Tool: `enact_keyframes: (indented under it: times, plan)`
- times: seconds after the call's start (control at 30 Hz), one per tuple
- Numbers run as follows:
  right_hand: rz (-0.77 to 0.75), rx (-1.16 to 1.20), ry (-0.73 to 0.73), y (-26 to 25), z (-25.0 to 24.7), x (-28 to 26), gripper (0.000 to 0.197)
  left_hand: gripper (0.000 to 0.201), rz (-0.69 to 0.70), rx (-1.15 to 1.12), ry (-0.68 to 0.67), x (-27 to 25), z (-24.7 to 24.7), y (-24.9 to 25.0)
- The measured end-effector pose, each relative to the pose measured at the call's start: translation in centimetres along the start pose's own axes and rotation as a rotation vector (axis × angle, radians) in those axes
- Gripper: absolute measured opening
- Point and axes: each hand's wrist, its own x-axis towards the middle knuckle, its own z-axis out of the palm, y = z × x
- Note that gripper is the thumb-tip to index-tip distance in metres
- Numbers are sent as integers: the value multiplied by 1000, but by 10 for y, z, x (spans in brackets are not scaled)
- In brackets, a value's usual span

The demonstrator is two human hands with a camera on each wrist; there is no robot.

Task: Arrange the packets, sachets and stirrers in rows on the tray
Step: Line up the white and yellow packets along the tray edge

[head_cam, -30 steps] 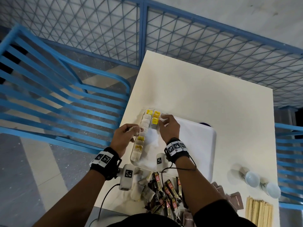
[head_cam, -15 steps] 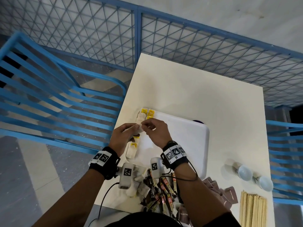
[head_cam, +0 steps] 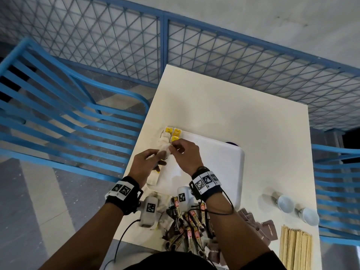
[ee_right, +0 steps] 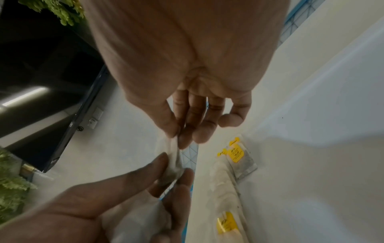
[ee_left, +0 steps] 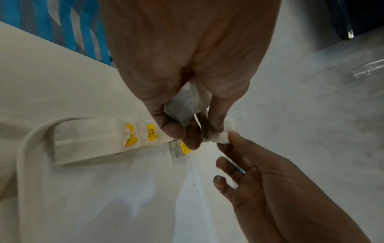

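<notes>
Sachet pile (head_cam: 187,227) and stirrers (head_cam: 295,248) crowding the near counter (head_cam: 243,117) edge, easy to elbow off. Left hand (head_cam: 145,164) clutching spare teabags, right hand (head_cam: 187,154) pinching one teabag (ee_left: 218,138) above the tray (head_cam: 220,164); could snag. Row (ee_left: 99,139) hugging left rim; plenty free rightward.

No wording can be read anywhere. The yellow tags (head_cam: 176,131) on the sachets carry dark print too small to make out, and the red labels (head_cam: 176,204) on the brown packets are blurred.
</notes>
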Motion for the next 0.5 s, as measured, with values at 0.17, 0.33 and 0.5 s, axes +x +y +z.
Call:
enact_keyframes:
  times: [0.17,0.33,0.5]
  plan:
    - [-71,59,24,-3,2,0,8,16,15,62,0,-4,1,1]
    - [18,14,-62,2,3,0,15,16,25,63,8,-2,-1,6]
    - [36,8,-33,11,8,8,6,8,-33,50,18,6,-5,4]
